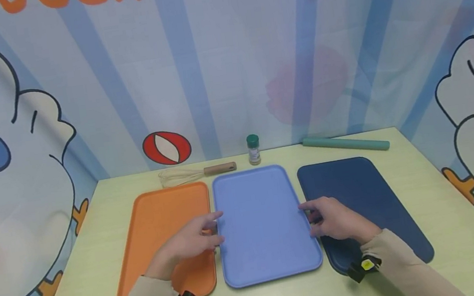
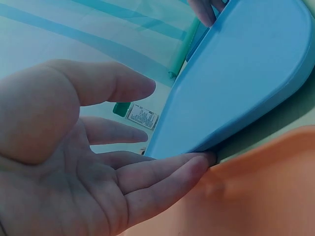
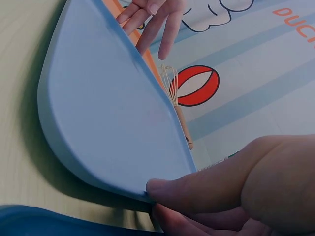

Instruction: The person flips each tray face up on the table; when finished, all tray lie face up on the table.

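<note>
A periwinkle-blue tray (image 1: 262,225) lies in the middle of the table, between two other trays. At its left edge is my left hand (image 1: 195,237), reaching over the orange tray (image 1: 151,215). Its fingers are fairly straight and touch the blue tray's side, while the thumb (image 2: 118,83) stands apart from them. My right hand (image 1: 335,217) is above the dark blue tray (image 1: 360,186) and pinches the middle tray's right edge. The right wrist view shows that thumb (image 3: 197,189) on the rim, with a finger below it.
Along the back of the table lie a whisk (image 1: 199,172) with a wooden handle and a green rod (image 1: 345,144). Between them stands a small jar (image 1: 253,150) with a green lid. A printed cloth backdrop (image 1: 243,66) rises behind the table.
</note>
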The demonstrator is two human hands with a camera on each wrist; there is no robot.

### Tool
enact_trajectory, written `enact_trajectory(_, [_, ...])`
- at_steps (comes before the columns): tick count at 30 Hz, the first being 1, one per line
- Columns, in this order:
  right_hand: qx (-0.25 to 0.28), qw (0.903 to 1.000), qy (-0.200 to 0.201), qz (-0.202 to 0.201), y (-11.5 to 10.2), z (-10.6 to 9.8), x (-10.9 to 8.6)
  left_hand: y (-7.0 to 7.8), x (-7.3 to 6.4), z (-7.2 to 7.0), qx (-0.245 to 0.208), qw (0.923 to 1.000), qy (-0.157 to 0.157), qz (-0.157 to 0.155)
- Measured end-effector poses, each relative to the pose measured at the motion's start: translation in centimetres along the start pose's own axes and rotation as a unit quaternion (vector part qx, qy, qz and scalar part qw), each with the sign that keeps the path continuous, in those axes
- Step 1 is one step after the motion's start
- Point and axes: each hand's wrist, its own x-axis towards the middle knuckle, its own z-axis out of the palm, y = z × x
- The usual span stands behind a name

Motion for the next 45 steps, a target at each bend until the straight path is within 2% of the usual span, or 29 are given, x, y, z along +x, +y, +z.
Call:
enact_trajectory(6, [-0.01,0.9999,-0.006,-0.002,-0.1,0.0,-0.2,0.0,0.0,0.0,-0.002,1.0,-0.007,-0.006])
enact_trajectory(18, [-0.006,0.9997,-0.02,0.013,-0.5,0.1,-0.4,0.4,-0.3,-0.2,-0.022,0.999,-0.037,0.004])
enact_trajectory(25, [-0.013,0.9998,-0.015,0.01,-0.7,0.1,-0.4,0.7,-0.5,-0.1,-0.011,0.9988,-0.045,0.013])
enact_trajectory(31, [-0.012,0.9998,-0.014,0.008,-0.7,0.1,-0.4,1.2,-0.7,-0.1,-0.008,0.9991,-0.041,0.006])
enact_trajectory(36, [-0.016,0.9998,-0.012,-0.007,-0.6,-0.1,-0.4,1.9,-0.9,0.1,0.012,0.9998,-0.016,-0.001])
enact_trajectory(40, [-0.016,0.9994,-0.003,-0.032,-0.3,-0.5,-0.6,2.5,-0.8,0.5,0.035,0.9989,0.002,0.03])
enact_trajectory(45, [-0.017,0.9977,0.02,-0.062,0.3,-1.3,-0.9,3.2,-0.2,1.6,0.002,0.9961,0.001,0.088])
